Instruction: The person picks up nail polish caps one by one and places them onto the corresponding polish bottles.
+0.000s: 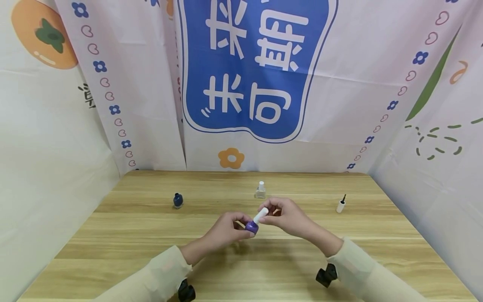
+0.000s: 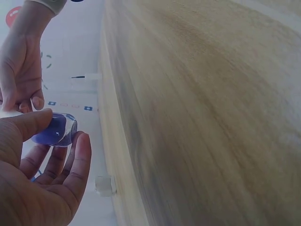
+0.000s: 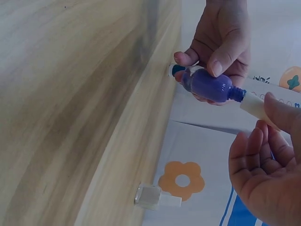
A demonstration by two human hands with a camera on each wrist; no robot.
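Observation:
My left hand (image 1: 227,229) pinches a small purple nail polish bottle (image 1: 251,227) between thumb and fingers, above the middle of the table. The bottle tilts up to the right. My right hand (image 1: 285,214) pinches its white cap (image 1: 260,215). In the right wrist view the cap (image 3: 254,104) sits at the bottle's threaded neck (image 3: 236,93), and some of the threads show. The left wrist view has the glass base of the purple bottle (image 2: 57,130) past my left thumb; the cap is mostly hidden there.
On the wooden table (image 1: 151,235), an uncapped dark blue polish bottle (image 1: 178,201) stands at the left. A clear bottle with a white cap (image 1: 260,191) stands at the back. At the right a white cap with its brush pointing up (image 1: 341,205) stands alone. Printed cloth (image 1: 151,126) hangs around the table.

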